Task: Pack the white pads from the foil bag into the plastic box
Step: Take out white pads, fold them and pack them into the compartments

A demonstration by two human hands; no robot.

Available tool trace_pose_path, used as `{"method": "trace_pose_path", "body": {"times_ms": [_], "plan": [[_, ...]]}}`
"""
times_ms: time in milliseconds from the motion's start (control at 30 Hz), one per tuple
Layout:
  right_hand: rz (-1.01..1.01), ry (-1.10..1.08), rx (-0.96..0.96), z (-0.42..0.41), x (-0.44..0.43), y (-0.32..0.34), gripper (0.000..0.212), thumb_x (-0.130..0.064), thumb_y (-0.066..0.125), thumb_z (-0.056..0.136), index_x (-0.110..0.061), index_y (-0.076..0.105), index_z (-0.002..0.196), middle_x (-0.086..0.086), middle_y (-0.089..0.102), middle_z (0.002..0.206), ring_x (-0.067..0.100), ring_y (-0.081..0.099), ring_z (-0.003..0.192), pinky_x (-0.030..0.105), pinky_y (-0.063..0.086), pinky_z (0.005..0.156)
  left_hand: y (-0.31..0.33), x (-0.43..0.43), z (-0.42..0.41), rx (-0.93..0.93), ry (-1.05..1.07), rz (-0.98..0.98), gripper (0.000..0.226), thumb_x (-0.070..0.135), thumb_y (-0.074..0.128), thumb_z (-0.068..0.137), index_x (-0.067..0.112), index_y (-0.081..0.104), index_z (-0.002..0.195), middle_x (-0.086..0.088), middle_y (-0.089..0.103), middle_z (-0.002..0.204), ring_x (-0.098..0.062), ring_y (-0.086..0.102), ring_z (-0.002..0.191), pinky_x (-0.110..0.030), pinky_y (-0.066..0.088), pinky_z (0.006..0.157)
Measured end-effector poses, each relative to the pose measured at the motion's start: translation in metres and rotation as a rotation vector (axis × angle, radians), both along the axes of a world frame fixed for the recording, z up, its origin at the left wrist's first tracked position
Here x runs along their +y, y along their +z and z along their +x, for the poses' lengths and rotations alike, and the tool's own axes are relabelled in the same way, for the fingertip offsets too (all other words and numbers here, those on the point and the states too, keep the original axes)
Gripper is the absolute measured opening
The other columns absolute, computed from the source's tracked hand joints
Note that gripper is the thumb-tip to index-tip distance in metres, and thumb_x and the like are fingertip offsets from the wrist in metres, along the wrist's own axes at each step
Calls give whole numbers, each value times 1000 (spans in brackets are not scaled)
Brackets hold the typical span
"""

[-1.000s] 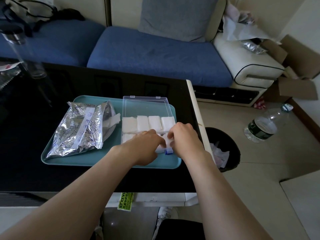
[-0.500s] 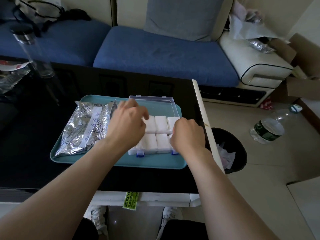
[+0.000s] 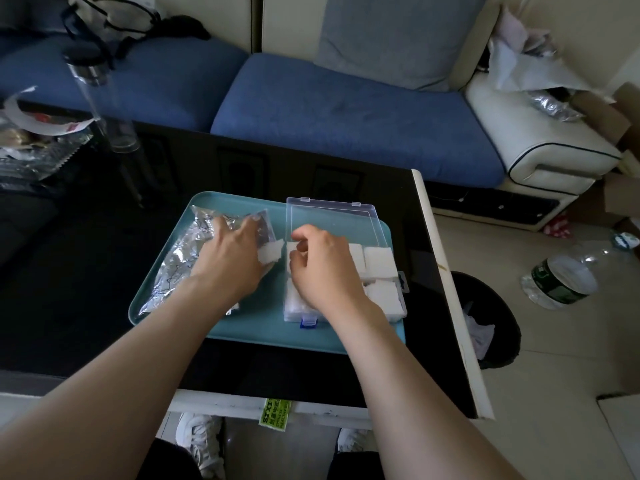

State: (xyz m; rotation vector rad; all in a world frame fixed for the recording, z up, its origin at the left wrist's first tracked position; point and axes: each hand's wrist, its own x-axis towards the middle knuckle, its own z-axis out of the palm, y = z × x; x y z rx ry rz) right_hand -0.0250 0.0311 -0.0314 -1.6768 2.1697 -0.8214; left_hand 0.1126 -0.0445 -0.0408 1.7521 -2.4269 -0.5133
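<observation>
**Surroundings.** A black table point(image 3: 86, 289) carries a teal tray point(image 3: 263, 327) near its right edge. A tall clear bottle point(image 3: 104, 109) with a dark cap stands at the table's far left, well apart from the tray. A blue sofa point(image 3: 346, 116) runs behind the table. A black bin point(image 3: 491, 327) stands on the floor just beside the table's right edge, and a plastic water bottle point(image 3: 561, 278) lies farther right.

**Obstructions.** The right hand point(image 3: 325, 268) and its forearm cover the middle of the box point(image 3: 401, 282). The left hand point(image 3: 232, 261) covers the middle of the foil bag point(image 3: 173, 268).

**Containers.**
1. The foil bag lies flat on the left half of the tray. 1 white pad point(image 3: 272, 252) shows at the thumb side of the left hand, between bag and box.
2. The clear box sits on the right half of the tray, its lid point(image 3: 329, 216) open toward the sofa and a blue latch point(image 3: 308, 322) at its near wall. White pads point(image 3: 381, 263) lie in 2 rows in its right part.

**Hands.**
- Left: fingers straight and spread, pressing on the bag. Any grip on the loose pad cannot be told.
- Right: fingers curled over the box's left rear corner. Whether they pinch a pad cannot be told.
</observation>
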Motion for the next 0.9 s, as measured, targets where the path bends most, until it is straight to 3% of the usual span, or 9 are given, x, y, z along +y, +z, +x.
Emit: {"method": "trace_pose_path", "body": {"times_ms": [233, 367, 467, 533, 600, 667, 733, 833, 900], "plan": [[63, 19, 14, 28, -25, -5, 31, -21, 65, 99, -14, 66, 130, 8, 71, 115, 28, 65, 108, 36, 54, 88, -12, -14, 21, -2, -90, 140, 57, 35, 72, 91, 25, 51, 144, -18, 51, 133, -41, 57, 118, -41, 49, 85], [134, -8, 94, 34, -30, -5, 28, -22, 62, 100, -10, 64, 126, 11, 68, 121, 34, 64, 111, 44, 56, 89, -12, -15, 23, -5, -132, 184, 50, 46, 53, 95, 28, 49, 142, -18, 52, 134, -39, 52, 129, -46, 48, 93], [164, -15, 83, 34, -31, -4, 30, -15, 61, 98, -12, 64, 128, 12, 67, 124, 36, 63, 112, 45, 56, 91, -6, -12, 24, -14, -138, 264, 59, 43, 50, 91, 25, 49, 148, -20, 43, 140, -40, 53, 128, -50, 49, 105], [147, -29, 56, 35, -32, -6, 35, -8, 60, 96, -17, 65, 130, 11, 68, 122, 34, 64, 111, 43, 56, 90, -6, -13, 25, -17, -140, 289, 75, 48, 45, 77, 26, 48, 149, -19, 43, 139, -39, 51, 131, -51, 49, 105], [129, -44, 40, 35, -33, -7, 41, -2, 59, 94, -22, 67, 128, 8, 68, 118, 31, 64, 108, 40, 56, 86, -10, -16, 26, -21, -141, 300, 75, 43, 40, 75, 27, 46, 149, -17, 44, 137, -36, 48, 134, -50, 49, 103], [116, -57, 11, 32, -33, -7, 35, -2, 60, 92, -22, 70, 119, 7, 69, 113, 28, 66, 102, 39, 58, 83, -17, -18, 28, -31, -139, 317, 66, 43, 34, 81, 30, 43, 145, -16, 45, 133, -37, 44, 135, -51, 49, 102], [113, -67, -25, 29, -32, -5, 27, -5, 62, 92, -20, 73, 111, 8, 69, 107, 27, 66, 97, 38, 58, 80, -20, -20, 28, -5, -138, 345, 68, 56, 24, 71, 31, 45, 131, -13, 47, 124, -35, 39, 134, -54, 49, 102], [142, -63, -74, 26, -31, -7, 31, -4, 64, 89, -21, 75, 112, 8, 68, 108, 26, 67, 97, 35, 59, 83, -14, -18, 26, 36, -120, 360, 42, 46, 39, 73, 24, 51, 107, -13, 48, 112, -30, 30, 136, -53, 48, 101], [157, -45, -80, 26, -31, -10, 35, -3, 65, 87, -21, 77, 115, 8, 70, 108, 24, 68, 95, 34, 60, 85, -14, -20, 23, 60, -119, 299, 32, 33, 55, 86, 18, 57, 114, -16, 51, 113, -32, 29, 138, -47, 45, 99]]}}
